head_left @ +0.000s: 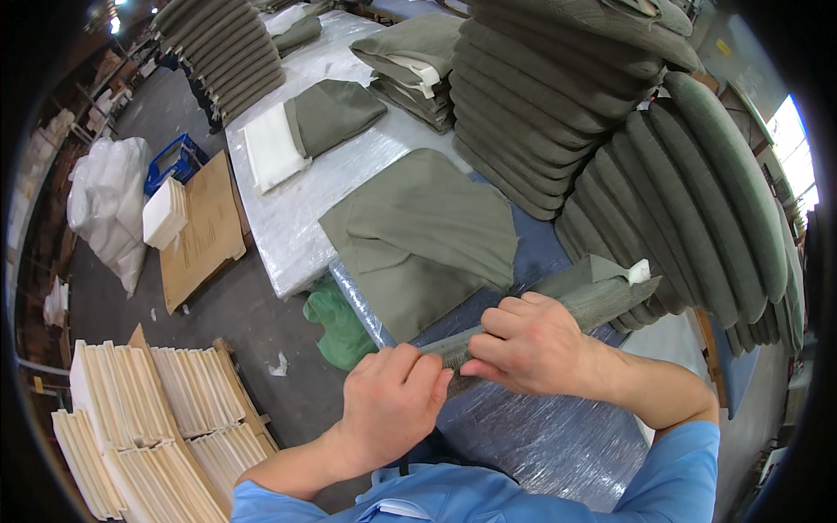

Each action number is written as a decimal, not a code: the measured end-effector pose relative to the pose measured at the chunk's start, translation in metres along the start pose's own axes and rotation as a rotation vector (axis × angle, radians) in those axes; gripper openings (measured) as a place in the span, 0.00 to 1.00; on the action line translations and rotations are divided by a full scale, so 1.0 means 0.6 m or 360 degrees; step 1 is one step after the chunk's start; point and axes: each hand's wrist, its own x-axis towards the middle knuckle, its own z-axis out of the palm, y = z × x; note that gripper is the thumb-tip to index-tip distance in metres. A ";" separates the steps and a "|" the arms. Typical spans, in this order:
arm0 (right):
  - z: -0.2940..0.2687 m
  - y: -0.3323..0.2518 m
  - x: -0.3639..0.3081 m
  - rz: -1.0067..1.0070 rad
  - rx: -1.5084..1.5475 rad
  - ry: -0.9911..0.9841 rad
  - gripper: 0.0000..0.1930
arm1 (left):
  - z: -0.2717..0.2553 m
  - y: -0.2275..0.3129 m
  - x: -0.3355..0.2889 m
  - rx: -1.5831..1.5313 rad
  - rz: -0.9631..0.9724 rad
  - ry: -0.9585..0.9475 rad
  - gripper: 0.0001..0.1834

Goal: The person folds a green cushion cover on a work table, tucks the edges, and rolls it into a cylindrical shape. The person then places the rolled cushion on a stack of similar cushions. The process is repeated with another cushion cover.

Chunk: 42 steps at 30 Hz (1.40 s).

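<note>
Head view: grips a long, coarse-textured grey-green cloth [606,301] in tightly curled left hand [391,401] and right hand [530,344], over a blue, glossy, plastic-wrapped table [558,436], near a smooth, creased fabric piece [436,231] and plump, rounded, stacked cushions [684,200].
</note>
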 end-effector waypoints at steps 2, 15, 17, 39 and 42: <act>0.005 0.000 -0.003 0.0012 -0.0007 0.0025 0.16 | 0.005 0.018 0.008 -0.0002 0.0050 0.0022 0.15; -0.015 0.043 -0.113 0.0009 -0.0304 0.0406 0.28 | 0.030 0.056 0.029 0.0278 0.0156 -0.0191 0.33; -0.001 0.048 -0.119 -0.0008 -0.0359 0.0514 0.26 | 0.037 0.069 0.041 0.0320 0.0161 -0.0247 0.32; -0.007 0.046 -0.137 -0.0053 -0.0065 0.0435 0.19 | 0.026 0.085 0.074 0.0068 -0.0148 -0.0718 0.13; -0.010 0.043 -0.136 -0.0034 -0.0074 0.0401 0.16 | 0.025 0.092 0.074 0.0144 -0.0183 -0.0802 0.09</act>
